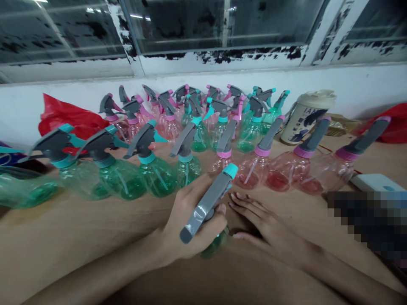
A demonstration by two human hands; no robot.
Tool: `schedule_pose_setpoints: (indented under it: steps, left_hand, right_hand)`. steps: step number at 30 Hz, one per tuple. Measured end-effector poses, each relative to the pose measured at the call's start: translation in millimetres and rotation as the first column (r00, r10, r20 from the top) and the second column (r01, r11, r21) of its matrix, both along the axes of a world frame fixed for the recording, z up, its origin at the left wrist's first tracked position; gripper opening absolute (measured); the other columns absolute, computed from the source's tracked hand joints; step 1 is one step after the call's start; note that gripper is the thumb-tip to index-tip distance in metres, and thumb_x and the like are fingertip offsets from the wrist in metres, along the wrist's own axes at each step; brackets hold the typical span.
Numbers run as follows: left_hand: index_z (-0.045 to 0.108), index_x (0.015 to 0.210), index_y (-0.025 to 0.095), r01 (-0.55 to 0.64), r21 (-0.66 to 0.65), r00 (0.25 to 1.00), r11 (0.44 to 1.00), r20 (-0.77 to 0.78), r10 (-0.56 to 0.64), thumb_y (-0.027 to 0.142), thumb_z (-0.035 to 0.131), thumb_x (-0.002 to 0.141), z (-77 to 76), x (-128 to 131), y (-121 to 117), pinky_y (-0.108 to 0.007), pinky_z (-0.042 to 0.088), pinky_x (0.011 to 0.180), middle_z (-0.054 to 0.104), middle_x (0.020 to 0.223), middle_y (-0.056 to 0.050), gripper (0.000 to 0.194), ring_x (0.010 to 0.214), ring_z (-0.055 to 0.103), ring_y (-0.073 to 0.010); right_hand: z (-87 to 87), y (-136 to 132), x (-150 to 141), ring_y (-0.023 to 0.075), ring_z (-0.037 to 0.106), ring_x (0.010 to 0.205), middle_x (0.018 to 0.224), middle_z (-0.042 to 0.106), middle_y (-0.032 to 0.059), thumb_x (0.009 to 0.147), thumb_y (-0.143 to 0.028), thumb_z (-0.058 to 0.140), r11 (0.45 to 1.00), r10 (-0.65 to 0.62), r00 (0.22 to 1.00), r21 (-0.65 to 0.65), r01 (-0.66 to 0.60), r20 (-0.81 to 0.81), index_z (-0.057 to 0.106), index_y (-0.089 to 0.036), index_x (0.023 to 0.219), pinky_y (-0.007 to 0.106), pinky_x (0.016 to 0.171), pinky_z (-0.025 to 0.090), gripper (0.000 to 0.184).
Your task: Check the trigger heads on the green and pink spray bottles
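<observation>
My left hand [193, 220] is wrapped round the neck of a green spray bottle [208, 207] with a grey trigger head and a turquoise nozzle. Most of that bottle's body is hidden under the hand. My right hand [263, 224] lies on the table just to the right, fingers stretched out and apart, holding nothing. Beyond my hands stands a row of spray bottles: green ones [157, 178] with turquoise collars to the left, pink ones [288, 171] with pink collars to the right.
More pink and green spray bottles [171, 127] crowd behind the row, near the wall. A printed cream tumbler [302, 118] stands at back right. Red plastic bags [70, 120] lie at both sides. A white box [378, 183] sits at the right, beside a pixelated patch.
</observation>
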State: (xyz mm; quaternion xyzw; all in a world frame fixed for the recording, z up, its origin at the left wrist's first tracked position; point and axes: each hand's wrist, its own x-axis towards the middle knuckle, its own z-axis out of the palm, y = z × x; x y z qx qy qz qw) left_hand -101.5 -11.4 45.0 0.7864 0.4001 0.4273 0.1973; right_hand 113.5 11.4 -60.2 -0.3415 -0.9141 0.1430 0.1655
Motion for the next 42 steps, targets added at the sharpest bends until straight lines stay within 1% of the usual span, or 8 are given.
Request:
schedule_pose_setpoints:
  steps: [9, 15, 24, 27, 31, 36, 39, 42]
  left_hand:
    - [0.047, 0.083, 0.021, 0.010, -0.018, 1.000, 1.000, -0.005, -0.010, 0.010, 0.046, 0.073, -2.4, -1, 0, -0.029, 0.044, 0.056, 0.050, 0.072, 0.002, 0.015, 0.063, 0.050, -0.0147]
    - [0.049, 0.088, 0.020, -0.001, -0.035, 1.000, 0.999, -0.008, 0.001, 0.012, 0.046, 0.073, -3.4, -1, -1, -0.029, 0.047, 0.063, 0.053, 0.076, 0.001, 0.018, 0.067, 0.054, -0.0150]
    - [0.048, 0.080, 0.021, 0.023, -0.033, 1.000, 0.999, 0.014, -0.023, 0.010, 0.047, 0.071, 0.1, 1, 0, -0.028, 0.044, 0.059, 0.048, 0.068, 0.003, 0.014, 0.060, 0.048, -0.0138]
    - [0.046, 0.073, 0.022, 0.028, -0.062, 1.000, 0.998, 0.014, -0.027, 0.013, 0.047, 0.073, 0.7, 0, 0, -0.028, 0.045, 0.058, 0.048, 0.067, 0.003, 0.009, 0.060, 0.049, -0.0141]
    - [0.048, 0.075, 0.022, 0.048, -0.109, 0.998, 0.993, -0.044, -0.053, 0.014, 0.047, 0.072, 2.4, -5, 1, -0.028, 0.047, 0.060, 0.052, 0.070, 0.002, 0.009, 0.060, 0.052, -0.0143]
    - [0.048, 0.073, 0.022, 0.082, -0.075, 0.990, 0.994, -0.107, -0.090, 0.014, 0.045, 0.070, 8.0, -8, 5, -0.026, 0.045, 0.054, 0.048, 0.064, 0.004, 0.009, 0.057, 0.050, -0.0131]
    - [0.047, 0.072, 0.021, 0.084, -0.062, 0.991, 0.995, -0.100, -0.090, 0.015, 0.045, 0.069, 9.6, -8, 5, -0.026, 0.041, 0.050, 0.046, 0.062, 0.004, 0.007, 0.054, 0.047, -0.0129]
    - [0.047, 0.072, 0.022, 0.073, -0.054, 0.992, 0.996, -0.100, -0.078, 0.016, 0.044, 0.069, 8.7, -8, 5, -0.028, 0.042, 0.052, 0.049, 0.065, 0.002, 0.007, 0.056, 0.049, -0.0139]
  right_hand:
    - [1.6, -1, -1, 0.0219, 0.030, 0.134, 0.144, 0.039, 0.0065, 0.089, -0.049, 0.045, 1.000, -0.004, 0.999, 0.007, 0.004, 0.044, 0.024, -0.021, 0.143, 0.047, 0.109, 0.031, 0.065]
    - [0.6, 0, 0, 0.0221, 0.029, 0.134, 0.145, 0.037, 0.0064, 0.089, -0.049, 0.045, 1.000, -0.004, 0.999, -0.002, 0.004, 0.040, 0.025, -0.022, 0.143, 0.047, 0.109, 0.030, 0.064]
    - [-0.4, 0, 0, 0.0223, 0.031, 0.134, 0.144, 0.039, 0.0058, 0.087, -0.048, 0.049, 1.000, -0.006, 1.000, -0.006, 0.006, 0.006, 0.027, -0.023, 0.143, 0.046, 0.108, 0.031, 0.065]
    - [0.4, -1, 0, 0.0212, 0.030, 0.134, 0.144, 0.039, 0.0057, 0.088, -0.048, 0.047, 1.000, -0.011, 1.000, -0.004, 0.011, 0.025, 0.026, -0.022, 0.143, 0.045, 0.108, 0.031, 0.065]
    - [0.8, -1, 0, 0.0205, 0.028, 0.135, 0.145, 0.037, 0.0056, 0.089, -0.049, 0.045, 1.000, -0.011, 0.998, 0.007, 0.011, 0.061, 0.028, -0.020, 0.142, 0.045, 0.109, 0.030, 0.063]
    - [-0.3, -1, 1, 0.0219, 0.030, 0.134, 0.144, 0.039, 0.0055, 0.087, -0.048, 0.048, 1.000, -0.016, 0.999, 0.014, 0.015, 0.028, 0.032, -0.021, 0.140, 0.046, 0.109, 0.031, 0.062]
    - [-0.4, 0, 1, 0.0216, 0.031, 0.134, 0.144, 0.039, 0.0051, 0.087, -0.048, 0.049, 1.000, -0.010, 1.000, 0.002, 0.010, 0.017, 0.030, -0.022, 0.141, 0.046, 0.108, 0.031, 0.063]
    - [-0.3, 1, 1, 0.0214, 0.031, 0.134, 0.144, 0.040, 0.0045, 0.087, -0.048, 0.049, 1.000, -0.002, 1.000, -0.006, 0.002, 0.018, 0.028, -0.023, 0.142, 0.046, 0.109, 0.030, 0.064]
